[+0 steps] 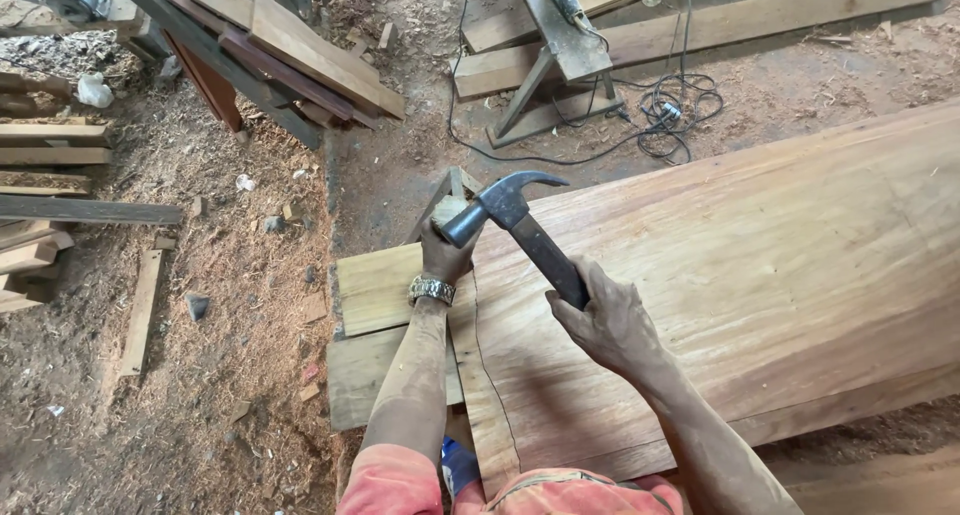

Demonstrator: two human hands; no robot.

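Right hand (605,320) fingers clenched on claw hammer (520,230) handle, head raised over left hand (445,247), whose fingers pinch a small wood piece (448,208) at the wide plank (760,265) end. Risk: a glancing blow hits the left fingers or splits along the crack (480,345).

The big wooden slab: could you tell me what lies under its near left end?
Under the slab, paler boards stick out leftward over sawdust. How far they run beneath is hidden.

Stacked planks (300,50), coiled cable (672,110), sawdust floor (230,355)
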